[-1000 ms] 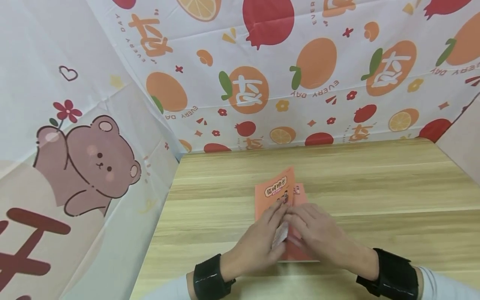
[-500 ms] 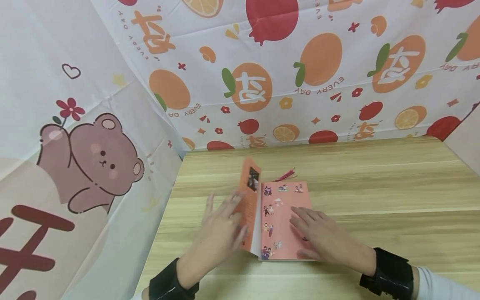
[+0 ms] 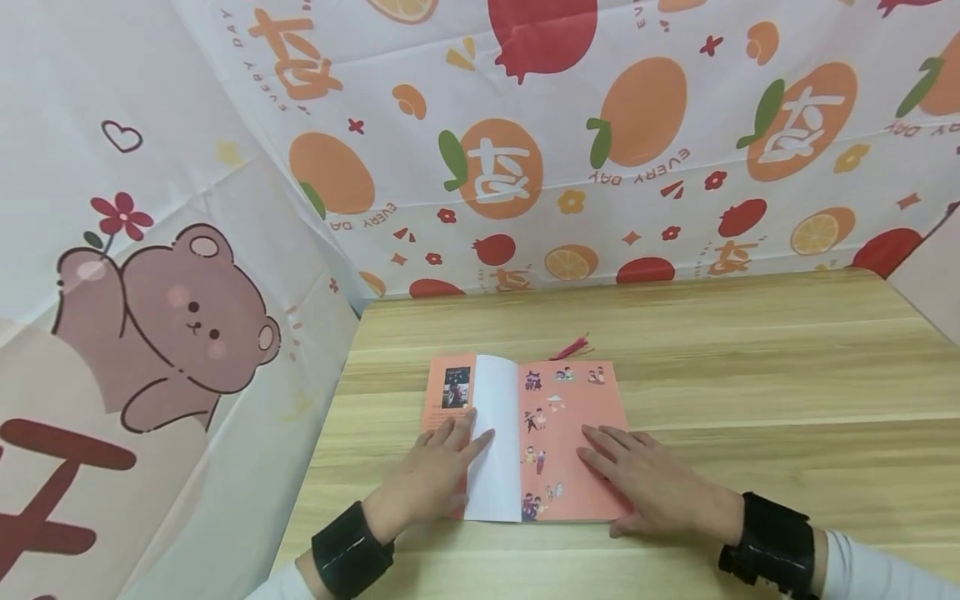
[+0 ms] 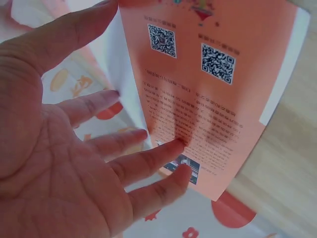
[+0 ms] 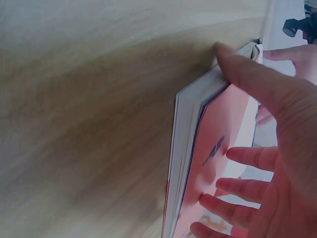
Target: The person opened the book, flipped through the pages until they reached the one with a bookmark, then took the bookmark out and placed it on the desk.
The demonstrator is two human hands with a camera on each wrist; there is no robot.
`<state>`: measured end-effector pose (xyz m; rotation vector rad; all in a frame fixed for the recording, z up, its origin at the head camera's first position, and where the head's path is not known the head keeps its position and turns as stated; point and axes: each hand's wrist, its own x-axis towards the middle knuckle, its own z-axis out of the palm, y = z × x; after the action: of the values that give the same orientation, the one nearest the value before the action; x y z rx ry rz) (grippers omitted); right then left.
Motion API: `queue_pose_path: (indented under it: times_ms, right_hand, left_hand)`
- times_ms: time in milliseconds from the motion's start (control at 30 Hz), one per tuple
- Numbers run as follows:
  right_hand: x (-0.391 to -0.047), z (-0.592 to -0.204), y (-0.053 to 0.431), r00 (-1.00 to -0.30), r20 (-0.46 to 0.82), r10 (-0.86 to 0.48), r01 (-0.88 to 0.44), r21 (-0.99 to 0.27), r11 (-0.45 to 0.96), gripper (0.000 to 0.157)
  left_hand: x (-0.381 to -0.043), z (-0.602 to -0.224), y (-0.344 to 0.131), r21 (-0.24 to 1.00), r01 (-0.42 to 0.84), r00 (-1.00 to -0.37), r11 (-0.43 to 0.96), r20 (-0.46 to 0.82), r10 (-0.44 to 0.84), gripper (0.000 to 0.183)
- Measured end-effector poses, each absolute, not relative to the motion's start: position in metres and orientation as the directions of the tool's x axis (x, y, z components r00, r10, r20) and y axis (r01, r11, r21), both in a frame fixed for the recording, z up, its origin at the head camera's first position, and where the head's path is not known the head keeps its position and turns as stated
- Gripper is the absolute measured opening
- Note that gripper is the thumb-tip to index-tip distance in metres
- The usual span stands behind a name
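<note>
A book with a pink illustrated page lies open on the wooden table, its front cover turned to the left. The cover's orange flap, with a small photo and text, lies beside a white inner strip. My left hand rests on the flap with fingers spread; in the left wrist view its fingertips touch the printed text near two QR codes. Across the right part of the pink page lies my right hand, fingers extended. In the right wrist view its thumb is at the book's lower edge.
A dark pink tassel sticks out past the book's top edge. The wooden table extends around the book, with a fruit-print cloth behind it and a bear-print cloth at the left.
The left hand has turned the orange front cover over to the left and now rests on its flap. The right hand has settled on the pink page, and the tassel has come into sight.
</note>
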<state>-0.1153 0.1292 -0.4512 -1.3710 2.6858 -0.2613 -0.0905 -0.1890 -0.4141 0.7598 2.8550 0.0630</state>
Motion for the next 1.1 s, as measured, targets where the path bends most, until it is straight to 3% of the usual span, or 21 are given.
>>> queue_pose_path:
  times_ms: [233,467,567,800,1100]
  right_hand:
    - [-0.121,-0.445,0.131,-0.593,-0.045,-0.804,-0.777,-0.229,0.586,0.101]
    - [-0.127,-0.444,0.133,-0.590,-0.033,-0.807,-0.773,-0.267,0.576,0.099]
    - [-0.130,-0.443,0.134,-0.576,-0.029,-0.817,-0.783,-0.266,0.562,0.090]
    - [-0.132,-0.432,0.136,-0.545,-0.035,-0.838,-0.799,-0.283,0.531,0.053]
    - [-0.134,-0.421,0.137,-0.553,0.044,-0.832,-0.811,-0.258,0.525,0.035]
  left_hand:
    - [-0.100,-0.424,-0.188,0.218,0.548,-0.781,0.808,-0.213,0.587,0.085]
    - [-0.103,-0.431,-0.177,0.403,0.465,-0.775,0.788,-0.246,0.582,0.076]
    - [-0.102,-0.436,-0.169,0.378,0.465,-0.792,0.800,-0.226,0.567,0.078]
    - [-0.096,-0.447,-0.153,0.253,0.539,-0.788,0.804,-0.187,0.587,0.099]
    - [-0.094,-0.448,-0.144,0.254,0.541,-0.787,0.801,-0.183,0.589,0.103]
